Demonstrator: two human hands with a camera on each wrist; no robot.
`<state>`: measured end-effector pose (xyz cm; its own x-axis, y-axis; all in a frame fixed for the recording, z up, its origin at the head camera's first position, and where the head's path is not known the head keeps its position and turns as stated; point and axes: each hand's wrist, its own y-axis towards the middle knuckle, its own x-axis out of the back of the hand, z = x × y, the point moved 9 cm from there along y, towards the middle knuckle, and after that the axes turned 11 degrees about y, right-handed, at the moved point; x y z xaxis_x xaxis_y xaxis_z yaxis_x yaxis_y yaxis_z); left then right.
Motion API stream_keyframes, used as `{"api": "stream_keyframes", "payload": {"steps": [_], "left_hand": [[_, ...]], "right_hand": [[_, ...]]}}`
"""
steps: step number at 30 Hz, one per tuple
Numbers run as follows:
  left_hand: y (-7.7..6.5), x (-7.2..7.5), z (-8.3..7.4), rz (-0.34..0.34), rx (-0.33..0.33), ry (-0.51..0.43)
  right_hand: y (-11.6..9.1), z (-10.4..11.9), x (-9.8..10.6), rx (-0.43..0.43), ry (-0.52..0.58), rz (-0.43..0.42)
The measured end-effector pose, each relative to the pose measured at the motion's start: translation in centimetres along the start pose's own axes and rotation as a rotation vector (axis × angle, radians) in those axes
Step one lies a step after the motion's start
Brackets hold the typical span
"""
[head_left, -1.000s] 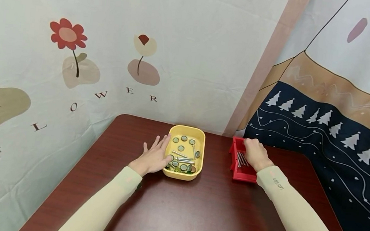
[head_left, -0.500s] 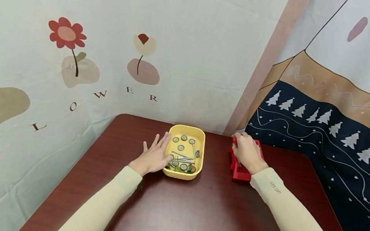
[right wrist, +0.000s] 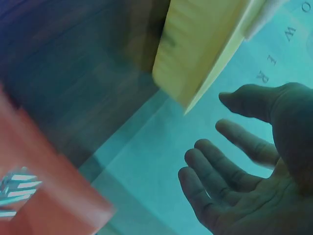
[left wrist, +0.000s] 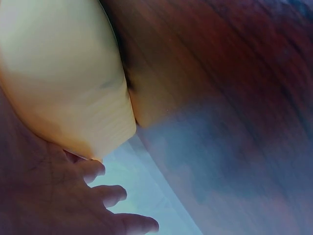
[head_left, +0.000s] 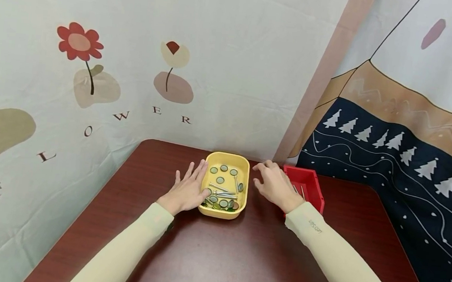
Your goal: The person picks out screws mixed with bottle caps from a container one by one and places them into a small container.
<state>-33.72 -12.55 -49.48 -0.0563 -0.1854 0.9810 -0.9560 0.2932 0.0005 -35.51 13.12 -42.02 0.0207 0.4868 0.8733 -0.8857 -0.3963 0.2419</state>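
right hand (head_left: 276,186) had moved from over the red bin (head_left: 315,191) toward the yellow tray (head_left: 228,159). head view: the tray sat between it and the left hand (head_left: 185,193), probably light, stiff, best held by the rim (head_left: 219,214); its metal pins (head_left: 225,195) were probably slippery. left wrist view: left hand lay spread, gripping nothing. right wrist view: right hand was relaxed, holding nothing.

Head view: from above the bench (head_left: 216,256), facing forward and down, farther off. Wrist views: close, tilted. All three share the yellow tray (head_left: 219,214), upper left in the left wrist's, top centre in the right's; head and right wrist share the red bin (head_left: 310,183).
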Motion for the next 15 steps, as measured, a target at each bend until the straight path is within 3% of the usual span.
{"api": "stream_keyframes", "payload": {"steps": [5,15], "left_hand": [[0.0,-0.1,0.0,-0.007,-0.012,0.009],[0.1,-0.1,0.0,-0.010,-0.009,0.028]], "right_hand": [[0.8,2.2,-1.8,0.101,-0.029,0.047],[2.3,5.5,-5.0,0.198,-0.101,0.197]]}}
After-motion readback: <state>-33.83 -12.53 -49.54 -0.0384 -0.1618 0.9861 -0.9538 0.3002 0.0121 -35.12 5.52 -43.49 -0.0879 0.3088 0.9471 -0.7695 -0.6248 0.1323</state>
